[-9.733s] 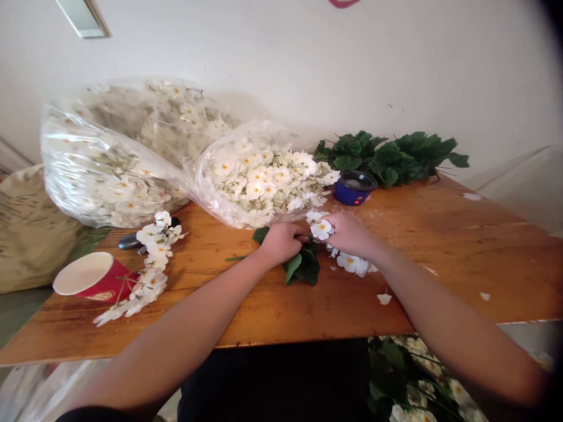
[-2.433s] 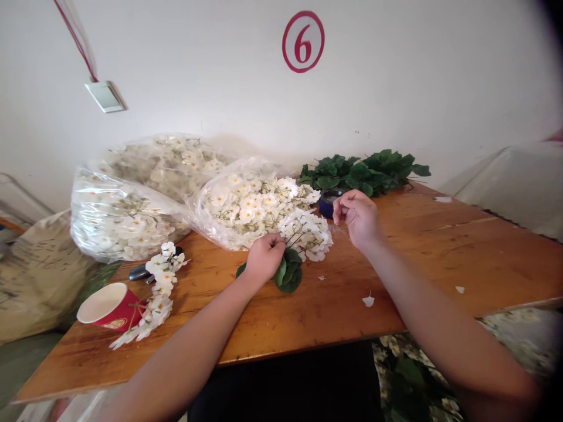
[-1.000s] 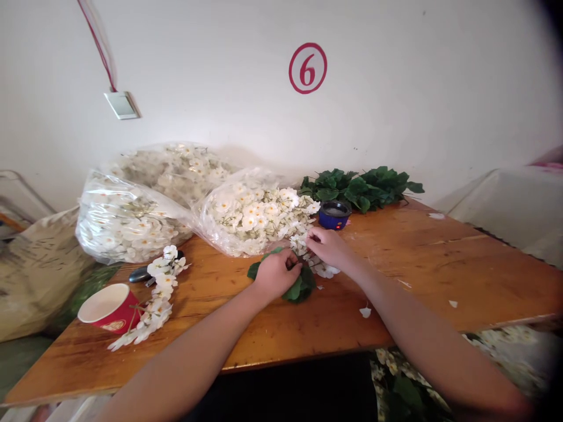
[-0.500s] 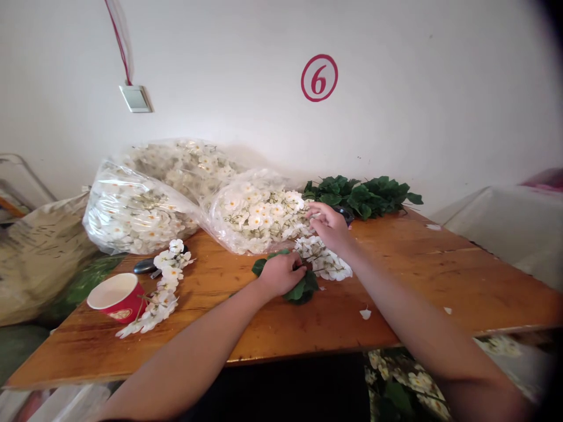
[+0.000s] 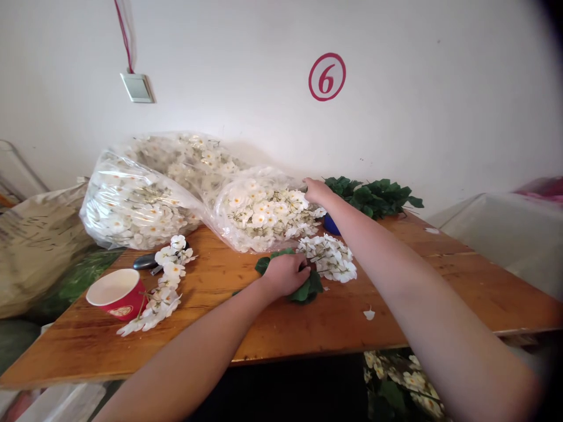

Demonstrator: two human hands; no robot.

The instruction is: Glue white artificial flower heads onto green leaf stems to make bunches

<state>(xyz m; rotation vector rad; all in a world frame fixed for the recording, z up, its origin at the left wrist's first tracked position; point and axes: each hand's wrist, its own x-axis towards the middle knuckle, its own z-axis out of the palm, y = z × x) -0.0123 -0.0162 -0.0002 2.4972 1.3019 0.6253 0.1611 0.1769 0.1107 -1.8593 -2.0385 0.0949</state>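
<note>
My left hand (image 5: 285, 275) clamped on leafy flower spray (image 5: 331, 259); right hand (image 5: 316, 191) by bagged blossoms (image 5: 264, 214), grip I can't tell.

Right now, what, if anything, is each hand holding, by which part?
The left hand grips the green leaf bunch at its middle; whether the right hand holds anything cannot be told.

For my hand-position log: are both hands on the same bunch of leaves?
No, the left hand is on the nearer green leaves, while the right hand is farther back, beside the bagged white flowers.

Workshop (bagged flowers (image 5: 132, 211), wooden table (image 5: 303, 331))
</note>
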